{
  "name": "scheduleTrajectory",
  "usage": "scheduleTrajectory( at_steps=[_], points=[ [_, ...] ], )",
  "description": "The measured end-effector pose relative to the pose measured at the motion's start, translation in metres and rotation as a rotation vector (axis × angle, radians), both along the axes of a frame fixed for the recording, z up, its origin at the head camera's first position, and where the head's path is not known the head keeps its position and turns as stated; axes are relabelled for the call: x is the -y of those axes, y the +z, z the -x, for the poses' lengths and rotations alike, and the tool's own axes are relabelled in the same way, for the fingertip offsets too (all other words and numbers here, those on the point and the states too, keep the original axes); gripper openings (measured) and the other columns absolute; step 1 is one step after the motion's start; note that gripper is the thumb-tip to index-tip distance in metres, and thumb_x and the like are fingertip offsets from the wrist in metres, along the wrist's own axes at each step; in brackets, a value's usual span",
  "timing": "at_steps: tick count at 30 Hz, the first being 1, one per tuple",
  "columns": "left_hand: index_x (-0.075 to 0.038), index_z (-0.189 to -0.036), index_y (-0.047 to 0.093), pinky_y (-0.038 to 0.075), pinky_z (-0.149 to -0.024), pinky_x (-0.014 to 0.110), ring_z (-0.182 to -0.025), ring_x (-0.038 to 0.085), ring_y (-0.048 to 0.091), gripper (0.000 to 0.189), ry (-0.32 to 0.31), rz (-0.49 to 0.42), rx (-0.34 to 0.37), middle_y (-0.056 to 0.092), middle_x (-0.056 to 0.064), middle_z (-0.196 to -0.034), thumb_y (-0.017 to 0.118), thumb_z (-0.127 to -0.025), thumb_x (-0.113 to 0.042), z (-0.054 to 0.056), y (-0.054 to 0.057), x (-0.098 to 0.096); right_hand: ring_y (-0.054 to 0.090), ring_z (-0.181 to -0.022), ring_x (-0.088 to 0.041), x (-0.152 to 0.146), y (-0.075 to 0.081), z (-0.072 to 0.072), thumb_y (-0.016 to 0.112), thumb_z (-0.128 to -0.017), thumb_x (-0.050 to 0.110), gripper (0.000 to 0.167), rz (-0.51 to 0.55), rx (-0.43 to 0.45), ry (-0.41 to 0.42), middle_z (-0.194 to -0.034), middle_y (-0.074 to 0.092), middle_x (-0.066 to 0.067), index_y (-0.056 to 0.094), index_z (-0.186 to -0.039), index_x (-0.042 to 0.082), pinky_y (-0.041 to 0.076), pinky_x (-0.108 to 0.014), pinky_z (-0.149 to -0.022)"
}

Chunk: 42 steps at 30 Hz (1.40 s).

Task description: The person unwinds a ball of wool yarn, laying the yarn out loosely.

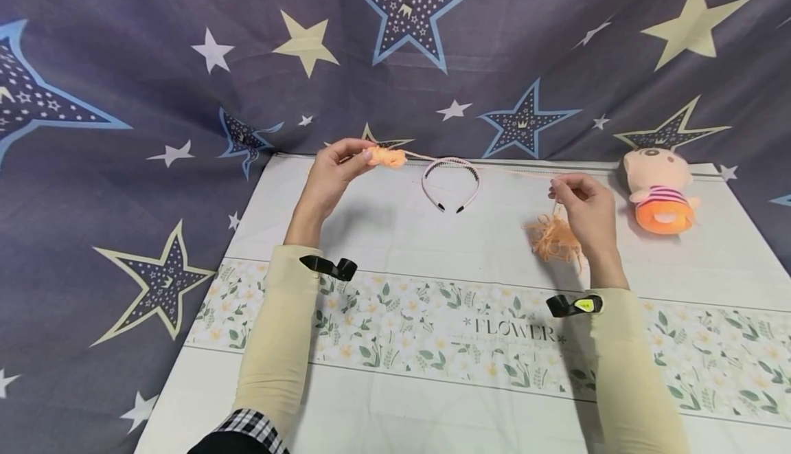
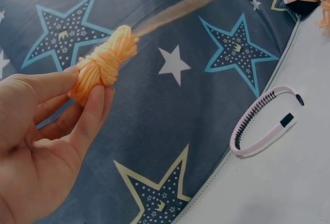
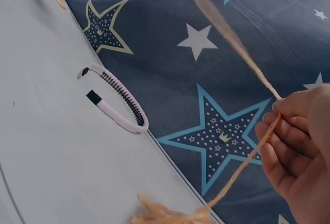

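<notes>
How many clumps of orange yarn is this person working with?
2: a wound bundle pinched in the left hand, and a loose tangle below the right hand. More could be hidden behind the hands.

Left hand (image 2: 49, 131) pinches orange yarn bundle (image 2: 105, 64) by one end; yarn is wound across its middle. Blurred strand (image 2: 198, 2) leads off opposite end. Pale pink headband (image 2: 263, 140), black-toothed inside, lies at white surface's (image 2: 289, 177) edge, beside dark star-print cloth (image 2: 149, 116).
</notes>
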<state>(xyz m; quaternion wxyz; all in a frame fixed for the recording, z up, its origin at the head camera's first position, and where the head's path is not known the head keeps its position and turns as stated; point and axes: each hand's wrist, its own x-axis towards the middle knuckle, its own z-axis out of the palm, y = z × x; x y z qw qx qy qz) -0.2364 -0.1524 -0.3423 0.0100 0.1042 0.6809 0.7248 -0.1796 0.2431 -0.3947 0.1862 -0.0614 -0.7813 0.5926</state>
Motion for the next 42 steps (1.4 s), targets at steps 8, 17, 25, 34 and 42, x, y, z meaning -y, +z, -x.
scheduleTrajectory(
  at_steps=[8, 17, 25, 34, 42],
  points=[
    [0.001, -0.108, 0.065, 0.056, -0.091, 0.027, -0.095, 0.015, 0.062, 0.019, 0.009, -0.01, 0.01, 0.06, 0.006, -0.107, 0.064, -0.091, -0.006, -0.001, 0.0, 0.002, 0.058, -0.075, -0.003, -0.013, -0.001, -0.005, 0.063, -0.093, 0.025, 0.021, -0.065, 0.027, -0.091, -0.078, 0.064, 0.015, 0.067, -0.099, 0.005, 0.046, -0.015, -0.066],
    [0.0, -0.108, 0.066, 0.056, -0.09, 0.024, -0.094, 0.013, 0.063, 0.018, 0.019, -0.019, 0.02, 0.061, 0.006, -0.107, 0.065, -0.09, -0.005, -0.001, 0.001, 0.005, 0.059, -0.075, -0.002, -0.033, -0.001, -0.01, 0.063, -0.093, 0.023, 0.016, -0.026, 0.06, -0.163, -0.078, 0.063, 0.016, 0.068, -0.1, 0.009, 0.048, -0.013, -0.069],
    [0.001, -0.108, 0.066, 0.056, -0.089, 0.024, -0.092, 0.013, 0.064, 0.019, 0.027, -0.032, 0.01, 0.061, 0.006, -0.105, 0.064, -0.09, -0.005, 0.0, 0.0, 0.006, 0.059, -0.076, -0.003, -0.051, -0.004, -0.021, 0.064, -0.093, 0.023, 0.014, 0.014, 0.096, -0.236, -0.078, 0.063, 0.015, 0.069, -0.099, 0.012, 0.049, -0.014, -0.07],
    [0.001, -0.11, 0.065, 0.056, -0.091, 0.025, -0.095, 0.015, 0.063, 0.021, 0.043, -0.016, 0.028, 0.059, 0.007, -0.106, 0.065, -0.09, -0.007, 0.001, 0.0, 0.008, 0.061, -0.073, -0.003, -0.075, -0.005, -0.032, 0.069, -0.089, 0.019, 0.012, 0.144, 0.1, -0.313, -0.08, 0.065, 0.009, 0.07, -0.096, 0.01, 0.052, -0.006, -0.065],
    [0.0, -0.11, 0.065, 0.056, -0.091, 0.025, -0.097, 0.015, 0.062, 0.022, 0.041, -0.015, 0.029, 0.059, 0.007, -0.107, 0.066, -0.09, -0.009, 0.001, 0.001, 0.008, 0.062, -0.07, -0.004, -0.089, -0.004, -0.039, 0.069, -0.088, 0.01, 0.004, 0.272, 0.043, -0.357, -0.079, 0.066, 0.008, 0.07, -0.091, 0.008, 0.054, -0.007, -0.063]
  ],
)
